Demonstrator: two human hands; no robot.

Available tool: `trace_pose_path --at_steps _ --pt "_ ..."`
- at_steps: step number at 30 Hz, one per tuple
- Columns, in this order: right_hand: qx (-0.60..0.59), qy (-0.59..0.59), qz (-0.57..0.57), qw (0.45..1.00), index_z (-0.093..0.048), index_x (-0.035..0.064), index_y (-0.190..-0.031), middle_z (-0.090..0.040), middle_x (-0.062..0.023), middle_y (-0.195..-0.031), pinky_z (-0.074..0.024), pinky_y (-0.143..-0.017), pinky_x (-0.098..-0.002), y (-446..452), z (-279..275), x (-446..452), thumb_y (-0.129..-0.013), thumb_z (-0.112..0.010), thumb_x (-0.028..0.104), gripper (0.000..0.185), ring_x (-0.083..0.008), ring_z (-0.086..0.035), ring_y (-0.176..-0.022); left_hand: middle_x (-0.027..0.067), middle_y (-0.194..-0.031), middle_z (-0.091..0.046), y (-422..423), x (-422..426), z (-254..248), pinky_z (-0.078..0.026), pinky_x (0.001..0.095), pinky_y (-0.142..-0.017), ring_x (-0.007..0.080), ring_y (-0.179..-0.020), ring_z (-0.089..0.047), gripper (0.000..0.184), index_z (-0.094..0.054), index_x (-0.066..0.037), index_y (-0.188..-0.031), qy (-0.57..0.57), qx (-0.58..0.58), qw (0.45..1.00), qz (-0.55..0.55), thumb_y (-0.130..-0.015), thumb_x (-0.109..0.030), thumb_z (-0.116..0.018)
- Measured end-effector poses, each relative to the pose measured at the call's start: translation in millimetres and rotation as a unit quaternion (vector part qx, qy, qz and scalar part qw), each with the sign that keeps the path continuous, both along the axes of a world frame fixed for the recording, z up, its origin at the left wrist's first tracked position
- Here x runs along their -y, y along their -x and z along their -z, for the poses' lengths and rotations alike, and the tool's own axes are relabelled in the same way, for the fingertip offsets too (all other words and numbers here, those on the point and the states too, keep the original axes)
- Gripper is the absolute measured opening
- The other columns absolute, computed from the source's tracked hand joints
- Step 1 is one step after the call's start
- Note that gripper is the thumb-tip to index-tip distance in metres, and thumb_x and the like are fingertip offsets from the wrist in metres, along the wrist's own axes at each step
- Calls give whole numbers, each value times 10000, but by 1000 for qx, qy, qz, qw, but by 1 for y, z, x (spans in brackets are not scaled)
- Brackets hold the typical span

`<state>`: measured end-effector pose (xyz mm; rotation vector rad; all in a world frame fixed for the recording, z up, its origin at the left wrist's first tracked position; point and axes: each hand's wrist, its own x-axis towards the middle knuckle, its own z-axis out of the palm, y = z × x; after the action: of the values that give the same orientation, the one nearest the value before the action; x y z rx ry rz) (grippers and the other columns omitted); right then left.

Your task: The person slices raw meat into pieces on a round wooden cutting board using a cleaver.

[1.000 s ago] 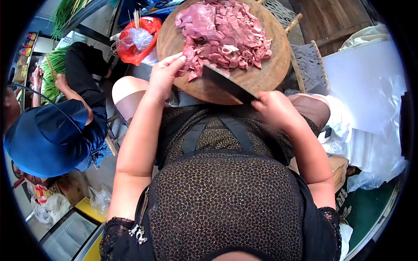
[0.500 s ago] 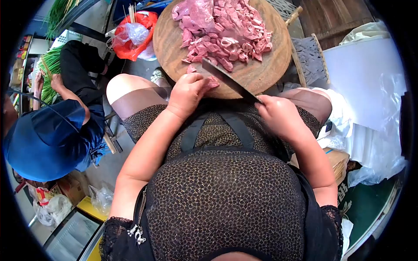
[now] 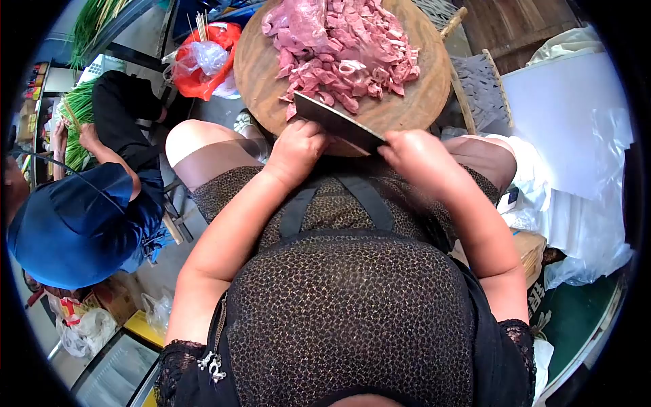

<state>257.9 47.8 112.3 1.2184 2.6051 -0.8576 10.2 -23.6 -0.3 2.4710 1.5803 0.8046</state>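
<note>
A thick round wooden chopping board [image 3: 256, 85] lies in front of me, with a heap of cut pink raw meat [image 3: 352, 54] on its far half. My right hand [image 3: 415, 154] is wrapped round the handle end of a cleaver [image 3: 333, 122], whose broad dark blade slants up to the left over the near edge of the board. Close against the blade, my left hand [image 3: 297, 150] has its fingers curled on a piece of meat; the blade and fingers hide most of that piece.
At left, a person in a blue cap [image 3: 64, 234] handles green stalks [image 3: 80, 108]. Beyond the board's left side sits a red plastic bag [image 3: 196, 81] with thin sticks. To the right are a woven chair [image 3: 478, 85] and a white panel [image 3: 556, 122] with plastic sheeting.
The cleaver and my right hand have shifted left, and the blade has turned to show more of its flat side, now covering the meat near my left fingers.
</note>
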Motion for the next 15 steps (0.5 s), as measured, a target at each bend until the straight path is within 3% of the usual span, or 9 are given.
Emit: trace_pose_path --at_steps 3,6,7,9,13,14,15 --pt "-2 -81 52 995 -663 42 -937 -688 -225 -835 -534 -768 -521 -8 15 -15 -905 -576 229 209 -410 -674 -857 86 -987 -618 10 -11 -1 -514 402 -792 295 -915 -604 106 -691 -110 -893 -3 -73 995 -68 -787 -116 -689" --pt "-47 -119 101 987 -670 44 -967 -687 -222 -837 -527 -774 -517 -15 14 -23 -917 -575 236 220 -413 -667 -871 90 -1097 -568 21 -26 -6 -508 425 -857 317 -1013 -577 263 -630 -143 -1049 -14 -9 985 -172 -794 -141 -695" --pt "-62 -121 139 981 -676 41 -985 -683 -228 -846 -522 -774 -506 -18 13 -24 -926 -575 247 237 -415 -665 -874 128 -1176 -533 22 -29 -11 -503 436 -910 358 -1067 -569 418 -584 -134 -1166 66 8 971 -230 -782 -151 -747" --pt "-77 -124 179 973 -682 37 -1003 -680 -233 -856 -517 -773 -496 -22 10 -23 -934 -574 257 254 -417 -662 -878 193 -1204 -528 27 -40 -13 -476 438 -959 401 -1106 -552 496 -579 -55 -1194 117 86 948 -283 -766 -177 -795" --pt "-173 11 285 943 -683 4 -1049 -662 -263 -867 -507 -748 -436 -28 14 -14 -946 -586 269 300 -424 -657 -850 237 -1189 -559 23 -69 -20 -479 431 -972 413 -1124 -568 644 -557 -2 -1299 174 81 950 -248 -757 -222 -825" --pt "-182 22 290 939 -681 1 -1055 -664 -262 -865 -508 -746 -431 -28 17 -12 -946 -588 268 303 -423 -658 -849 247 -1159 -580 23 -79 4 -482 430 -976 406 -1122 -579 673 -555 2 -1326 117 72 960 -243 -758 -235 -826" --pt "-192 31 295 935 -680 -2 -1060 -665 -261 -864 -509 -745 -426 -27 18 -10 -947 -590 267 306 -421 -659 -849 198 -1128 -608 15 -87 -2 -508 390 -956 330 -1098 -621 580 -577 -5 -1309 149 125 949 -250 -799 -173 -798"
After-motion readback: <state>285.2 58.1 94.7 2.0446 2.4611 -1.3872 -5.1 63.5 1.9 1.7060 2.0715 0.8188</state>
